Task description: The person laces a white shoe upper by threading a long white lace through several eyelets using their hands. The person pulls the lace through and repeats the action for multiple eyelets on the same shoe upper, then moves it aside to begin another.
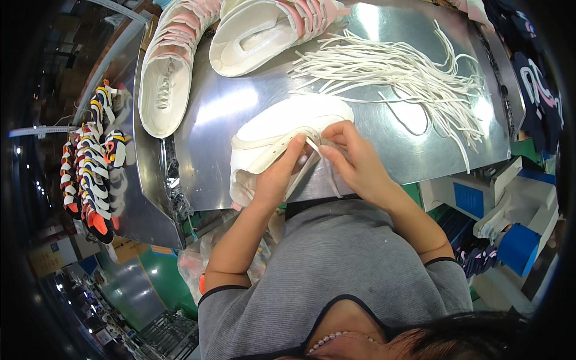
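A white shoe upper (288, 120) lies on its side near the table's front edge, its opening toward me. My left hand (279, 171) is closed on the upper's eyelet edge, thumb beside the holes. With bent fingers my right hand (354, 159) pinches a white shoelace (324, 168) close to the eyelets, and one end of the lace hangs down toward the front edge. The fingertips of both hands nearly meet at the eyelet row. Which hole the lace passes through is hidden by the fingers.
Loose white laces (396, 69) lie in a heap at the back right of the metal table (210, 174). Nested white and pink uppers (171, 78) stand at the back left. Colourful shoe parts (90, 168) rest farther left; open boxes (504, 198) stand at the right.
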### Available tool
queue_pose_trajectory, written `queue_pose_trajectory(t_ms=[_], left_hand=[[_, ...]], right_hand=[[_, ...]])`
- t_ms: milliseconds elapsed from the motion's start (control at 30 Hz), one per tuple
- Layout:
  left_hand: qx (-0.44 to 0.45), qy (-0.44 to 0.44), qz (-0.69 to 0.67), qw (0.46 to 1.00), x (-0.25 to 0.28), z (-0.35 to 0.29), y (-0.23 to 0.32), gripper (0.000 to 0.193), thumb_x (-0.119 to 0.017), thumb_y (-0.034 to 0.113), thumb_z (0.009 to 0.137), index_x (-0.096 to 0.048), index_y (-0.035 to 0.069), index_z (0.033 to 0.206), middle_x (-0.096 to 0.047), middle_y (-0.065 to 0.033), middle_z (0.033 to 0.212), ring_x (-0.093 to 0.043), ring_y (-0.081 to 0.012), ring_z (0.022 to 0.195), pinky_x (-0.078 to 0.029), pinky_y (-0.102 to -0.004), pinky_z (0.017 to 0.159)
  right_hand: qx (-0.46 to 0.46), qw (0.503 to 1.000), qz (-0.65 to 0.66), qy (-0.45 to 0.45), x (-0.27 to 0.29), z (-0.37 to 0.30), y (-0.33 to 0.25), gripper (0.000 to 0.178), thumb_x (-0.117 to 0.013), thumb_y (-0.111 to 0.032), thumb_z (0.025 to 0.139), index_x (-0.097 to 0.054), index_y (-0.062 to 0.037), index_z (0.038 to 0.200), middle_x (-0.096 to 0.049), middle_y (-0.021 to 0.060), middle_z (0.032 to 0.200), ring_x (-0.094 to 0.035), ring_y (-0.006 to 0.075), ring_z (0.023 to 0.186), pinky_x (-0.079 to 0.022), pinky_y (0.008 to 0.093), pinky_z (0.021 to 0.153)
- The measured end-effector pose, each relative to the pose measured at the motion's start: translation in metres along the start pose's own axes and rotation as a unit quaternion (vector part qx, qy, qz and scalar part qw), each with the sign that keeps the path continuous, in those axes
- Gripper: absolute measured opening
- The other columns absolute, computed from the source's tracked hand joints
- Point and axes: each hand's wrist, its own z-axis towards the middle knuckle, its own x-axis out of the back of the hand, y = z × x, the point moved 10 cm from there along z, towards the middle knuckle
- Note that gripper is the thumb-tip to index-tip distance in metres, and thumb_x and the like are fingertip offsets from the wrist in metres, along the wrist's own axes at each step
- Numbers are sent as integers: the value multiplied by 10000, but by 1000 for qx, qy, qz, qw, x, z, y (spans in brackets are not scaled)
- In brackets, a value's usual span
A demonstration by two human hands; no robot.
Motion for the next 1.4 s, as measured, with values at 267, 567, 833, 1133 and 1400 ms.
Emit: queue_pose_trajectory(t_ms=[267, 567, 833, 1133, 1400], left_hand=[[-45, 27, 21, 998, -1, -7, 8, 202, -679, 157, 970, -715, 12, 1106, -725, -33, 996, -652, -105, 870, -526, -249, 741], [-280, -19, 332, 901, -21, -21, 43, 191, -655, 100, 954, -705, 6, 1113, -732, -123, 1037, -701, -246, 886, -537, -354, 797], [37, -98, 93, 990, 4, 1, -21, 388, -502, 344, 1051, -684, 0, 1051, -598, 2, 808, -590, -117, 850, -488, -278, 785], [-113, -215, 457, 856, -14, 5, 32, 404, -765, 187, 874, -633, 0, 1207, -711, -201, 1053, -702, -296, 970, -527, -363, 825], [-301, -38, 490, 818, -22, 4, 76, 202, -710, 118, 874, -668, 67, 1065, -658, -133, 726, -624, -337, 624, -469, -428, 589]], right_hand=[[-20, 999, -16, -32, 7, 1, 2, 89, -628, -53, 955, -597, 7, 1012, -715, 140, 852, -719, 238, 782, -541, 308, 688], [39, 984, -173, -21, 1, 7, -12, 177, -619, -96, 943, -544, -17, 1083, -701, 178, 832, -705, 363, 783, -543, 403, 666], [-9, 954, -284, -92, 19, 19, -13, 354, -699, -156, 900, -537, -52, 1196, -689, 127, 798, -671, 278, 671, -531, 383, 638], [-115, 982, 115, 98, 58, 41, 61, 530, -850, -140, 787, -571, -14, 1220, -646, 67, 1092, -613, 127, 939, -500, 254, 820], [-83, 995, 20, -54, 18, 14, 48, 224, -751, -175, 903, -671, -50, 1071, -601, -37, 760, -515, 40, 681, -438, 217, 626]])
